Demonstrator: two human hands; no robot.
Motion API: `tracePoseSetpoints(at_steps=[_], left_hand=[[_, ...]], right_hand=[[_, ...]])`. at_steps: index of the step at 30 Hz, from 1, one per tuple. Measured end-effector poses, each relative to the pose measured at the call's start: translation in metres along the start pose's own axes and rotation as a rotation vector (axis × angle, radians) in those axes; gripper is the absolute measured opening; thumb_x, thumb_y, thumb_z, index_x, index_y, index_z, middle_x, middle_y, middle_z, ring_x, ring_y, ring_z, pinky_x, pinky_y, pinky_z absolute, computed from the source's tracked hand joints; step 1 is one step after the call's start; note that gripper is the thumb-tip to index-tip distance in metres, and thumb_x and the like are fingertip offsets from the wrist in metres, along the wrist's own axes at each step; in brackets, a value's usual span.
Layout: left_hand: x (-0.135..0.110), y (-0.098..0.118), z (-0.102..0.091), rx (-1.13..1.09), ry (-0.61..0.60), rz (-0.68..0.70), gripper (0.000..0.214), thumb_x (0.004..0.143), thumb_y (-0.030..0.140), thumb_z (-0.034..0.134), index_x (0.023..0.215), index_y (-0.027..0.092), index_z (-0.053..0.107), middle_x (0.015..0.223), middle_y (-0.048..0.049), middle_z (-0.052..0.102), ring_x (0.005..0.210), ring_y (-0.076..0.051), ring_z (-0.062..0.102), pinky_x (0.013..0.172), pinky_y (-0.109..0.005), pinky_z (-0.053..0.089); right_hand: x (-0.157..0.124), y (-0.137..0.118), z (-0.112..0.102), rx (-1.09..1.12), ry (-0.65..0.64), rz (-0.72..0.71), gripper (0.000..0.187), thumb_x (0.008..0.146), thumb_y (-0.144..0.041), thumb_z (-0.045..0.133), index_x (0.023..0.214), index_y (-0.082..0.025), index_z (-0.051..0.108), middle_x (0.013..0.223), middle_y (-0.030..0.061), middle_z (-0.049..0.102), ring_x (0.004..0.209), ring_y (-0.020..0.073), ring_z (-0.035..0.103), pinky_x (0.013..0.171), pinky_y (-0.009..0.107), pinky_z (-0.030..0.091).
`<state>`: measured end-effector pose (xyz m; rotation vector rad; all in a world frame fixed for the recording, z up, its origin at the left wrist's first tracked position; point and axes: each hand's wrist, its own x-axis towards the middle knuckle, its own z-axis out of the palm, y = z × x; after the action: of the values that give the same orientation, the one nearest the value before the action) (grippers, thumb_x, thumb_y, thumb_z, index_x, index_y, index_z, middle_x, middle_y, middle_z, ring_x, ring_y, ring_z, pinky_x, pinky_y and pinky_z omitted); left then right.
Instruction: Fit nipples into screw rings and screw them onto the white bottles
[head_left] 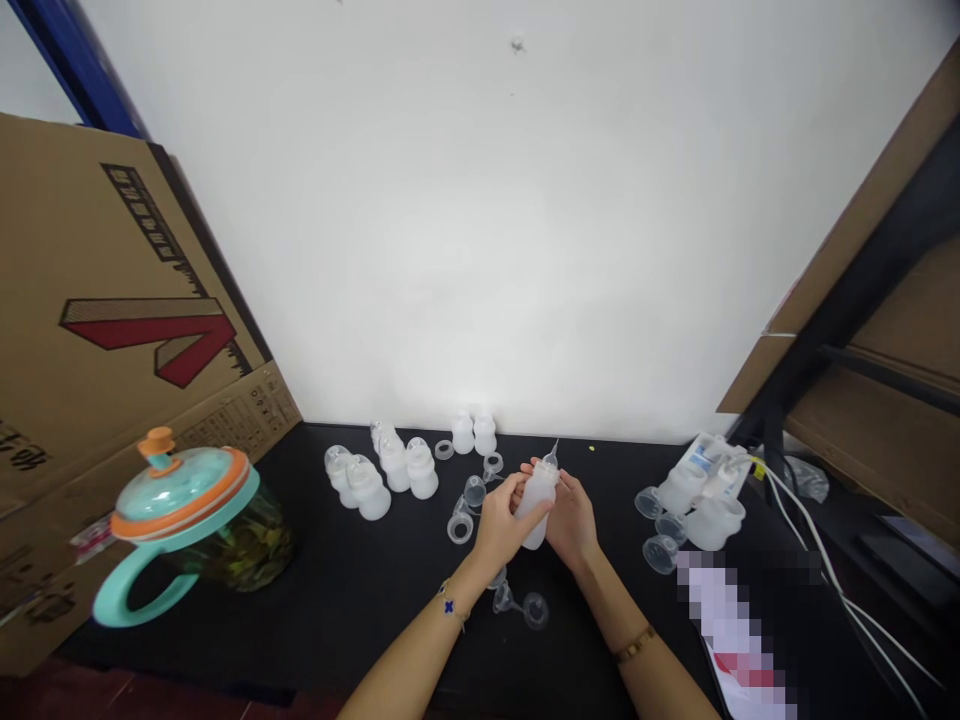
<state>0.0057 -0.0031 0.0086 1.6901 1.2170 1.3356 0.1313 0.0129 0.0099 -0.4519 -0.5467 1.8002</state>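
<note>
Head view, and here's the action: one white bottle (535, 510) sits between the two hands above the dark surface (592, 655), tilted, a single thin-tipped clear nozzle (552, 456) at its top. The left hand (501, 522) has its grip wrapped on that bottle, thumb across the front; the right hand (576, 522) cups close behind, and whether its grip is tightened I can't tell. Off to the left, five capped bottles (367, 488) stand grouped, with two uncapped bottles (484, 434) by the wall. One teal-lidded jug (259, 540) at far left; three clear cups (660, 553) at right!
</note>
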Motion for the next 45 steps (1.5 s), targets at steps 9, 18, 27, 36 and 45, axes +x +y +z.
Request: tracePoseSetpoints(at_steps=[9, 18, 27, 36, 45], left_hand=[[-0.001, -0.001, 0.000, 0.007, -0.005, -0.007, 0.035, 0.079, 0.039, 0.074, 0.106, 0.017, 0.067, 0.081, -0.0014, 0.068, 0.067, -0.015, 0.059, 0.062, -0.023, 0.046], [-0.001, 0.002, -0.001, 0.012, -0.002, -0.001, 0.035, 0.079, 0.038, 0.074, 0.105, 0.016, 0.067, 0.081, -0.0020, 0.070, 0.067, -0.015, 0.060, 0.064, -0.024, 0.046], [-0.001, 0.001, 0.000, 0.017, 0.003, -0.001, 0.036, 0.078, 0.038, 0.075, 0.105, 0.016, 0.067, 0.078, -0.0005, 0.066, 0.065, -0.014, 0.057, 0.061, -0.023, 0.045], [-0.001, 0.001, 0.000, -0.085, -0.014, -0.058, 0.036, 0.080, 0.038, 0.073, 0.107, 0.016, 0.067, 0.082, -0.0024, 0.070, 0.066, -0.014, 0.060, 0.061, -0.022, 0.046], [-0.002, 0.002, 0.001, 0.002, 0.007, -0.024, 0.035, 0.079, 0.039, 0.074, 0.106, 0.017, 0.068, 0.087, -0.0032, 0.073, 0.071, -0.016, 0.063, 0.063, -0.024, 0.047]], right_hand=[[0.000, 0.001, -0.001, 0.016, 0.007, 0.010, 0.030, 0.077, -0.042, 0.072, 0.099, -0.022, 0.075, 0.109, 0.0074, 0.076, 0.118, 0.0341, 0.062, 0.102, 0.050, 0.045], [-0.001, 0.002, 0.000, 0.003, 0.009, -0.011, 0.030, 0.077, -0.043, 0.073, 0.098, -0.021, 0.074, 0.108, 0.0080, 0.076, 0.117, 0.0347, 0.063, 0.101, 0.052, 0.046], [0.001, 0.007, -0.004, 0.002, 0.023, -0.037, 0.028, 0.077, -0.040, 0.077, 0.100, -0.023, 0.072, 0.109, 0.0056, 0.076, 0.114, 0.0319, 0.064, 0.100, 0.050, 0.047], [0.004, 0.009, -0.010, 0.013, 0.012, -0.034, 0.035, 0.082, -0.044, 0.074, 0.110, -0.025, 0.070, 0.114, 0.0058, 0.074, 0.115, 0.0308, 0.064, 0.100, 0.050, 0.048], [0.003, 0.010, -0.011, -0.068, 0.013, -0.049, 0.034, 0.079, -0.048, 0.076, 0.103, -0.024, 0.073, 0.106, 0.0070, 0.076, 0.112, 0.0317, 0.065, 0.099, 0.050, 0.048]])
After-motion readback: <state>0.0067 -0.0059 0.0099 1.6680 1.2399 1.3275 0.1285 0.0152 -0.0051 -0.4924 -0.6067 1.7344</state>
